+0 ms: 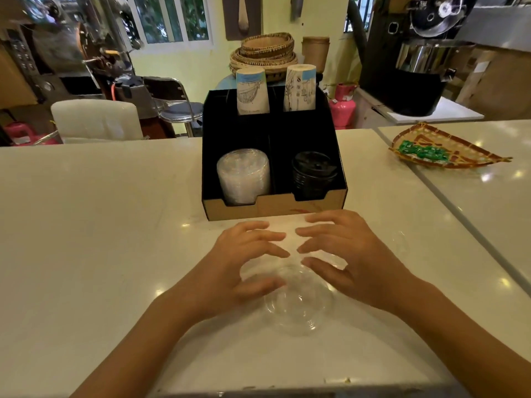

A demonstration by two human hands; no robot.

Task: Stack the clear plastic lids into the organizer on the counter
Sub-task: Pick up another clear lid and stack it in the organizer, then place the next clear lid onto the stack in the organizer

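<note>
A clear plastic lid [298, 307] lies flat on the white counter [100, 239] close to me. My left hand [244, 265] hovers over its left edge with fingers spread, and my right hand [347, 259] hovers over its right edge, fingers apart too. Whether the fingertips touch the lid I cannot tell. Just beyond the hands stands the black organizer [274, 209]. Its front left slot holds a stack of clear lids [244, 175], its front right slot a stack of black lids [313, 175].
Two stacks of paper cups [253, 90] stand in the organizer's rear slots. A woven tray [448, 147] with green packets sits on the counter at the right. Stools, a chair and machines stand behind the counter.
</note>
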